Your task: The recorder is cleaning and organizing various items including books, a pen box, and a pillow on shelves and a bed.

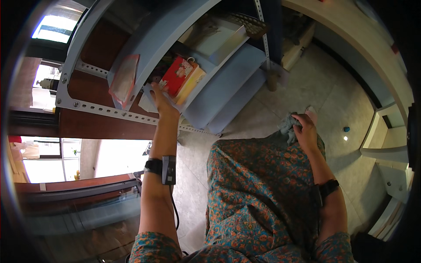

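Note:
My left hand [161, 100] reaches into a grey-blue metal shelf rack, up against a red floral-printed book or box [178, 75]. Its fingers are blurred and partly hidden, so whether they grip anything is unclear. A yellowish book-like item [190, 88] lies along the red one, and a white ring shows near its top corner. Above my lap, my right hand [306, 130] holds a crumpled grey cloth [289, 126].
A pink-edged packet [125, 80] lies on another shelf board. Farther along the rack are an open white box [227, 39] and a brown tray with round pale items [251, 26]. A small blue object [346, 129] rests on the grey floor. White cabinets [391, 180] stand at right.

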A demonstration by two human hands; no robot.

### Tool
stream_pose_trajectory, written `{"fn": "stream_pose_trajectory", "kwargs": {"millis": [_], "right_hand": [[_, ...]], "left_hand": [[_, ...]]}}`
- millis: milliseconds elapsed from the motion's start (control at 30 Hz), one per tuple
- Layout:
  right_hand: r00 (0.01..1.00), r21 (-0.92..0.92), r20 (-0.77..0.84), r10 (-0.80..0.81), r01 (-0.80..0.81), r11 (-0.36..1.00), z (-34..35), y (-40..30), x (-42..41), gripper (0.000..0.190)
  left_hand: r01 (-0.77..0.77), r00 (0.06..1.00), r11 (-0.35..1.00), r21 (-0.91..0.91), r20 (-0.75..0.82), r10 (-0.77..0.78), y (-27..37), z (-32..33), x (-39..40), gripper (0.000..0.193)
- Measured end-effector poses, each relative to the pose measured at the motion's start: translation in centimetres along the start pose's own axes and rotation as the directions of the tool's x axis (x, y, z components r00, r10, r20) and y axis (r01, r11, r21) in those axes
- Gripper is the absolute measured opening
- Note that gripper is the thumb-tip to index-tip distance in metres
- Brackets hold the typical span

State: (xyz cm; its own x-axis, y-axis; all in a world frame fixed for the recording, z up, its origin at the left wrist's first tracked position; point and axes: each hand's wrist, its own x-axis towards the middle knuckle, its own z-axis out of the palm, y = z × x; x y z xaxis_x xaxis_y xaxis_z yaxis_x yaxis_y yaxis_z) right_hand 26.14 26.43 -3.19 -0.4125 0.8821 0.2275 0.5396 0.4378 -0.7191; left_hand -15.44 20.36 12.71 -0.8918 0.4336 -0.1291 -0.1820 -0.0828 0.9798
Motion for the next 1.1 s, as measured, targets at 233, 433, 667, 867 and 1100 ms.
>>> {"fn": "stream_pose_trajectory", "kwargs": {"millis": [233, 433, 667, 867, 1100], "right_hand": [[1.0, 0.019, 0.022, 0.008, -0.008, 1.0, 0.0, -0.6, -0.1, 0.035], [1.0, 0.01, 0.013, 0.015, -0.015, 1.0, -0.1, -0.5, -0.2, 0.034], [0.999, -0.012, 0.044, 0.019, -0.019, 1.0, 0.2, -0.6, 0.2, 0.034], [0.998, -0.021, 0.065, 0.011, -0.01, 1.0, 0.6, -1.0, 0.2, 0.034], [0.993, -0.007, 0.107, 0.058, -0.057, 0.998, 1.4, -1.2, -0.1, 0.034]], "left_hand": [[-0.1, 0.985, 0.928, 0.358, 0.167, 0.042, -6.0, -4.4, 1.2, 0.1], [-0.152, 0.942, 0.912, 0.38, 0.336, 0.017, -5.3, -4.0, 2.6, 0.082], [-0.285, 0.911, 0.852, 0.439, 0.4, 0.098, -5.8, -2.9, 5.6, 0.067], [-0.368, 0.913, 0.752, 0.547, 0.364, 0.181, -6.6, -2.2, 7.2, 0.069], [-0.38, 0.92, 0.695, 0.61, 0.327, 0.215, -6.6, -1.7, 5.9, 0.078]]}}
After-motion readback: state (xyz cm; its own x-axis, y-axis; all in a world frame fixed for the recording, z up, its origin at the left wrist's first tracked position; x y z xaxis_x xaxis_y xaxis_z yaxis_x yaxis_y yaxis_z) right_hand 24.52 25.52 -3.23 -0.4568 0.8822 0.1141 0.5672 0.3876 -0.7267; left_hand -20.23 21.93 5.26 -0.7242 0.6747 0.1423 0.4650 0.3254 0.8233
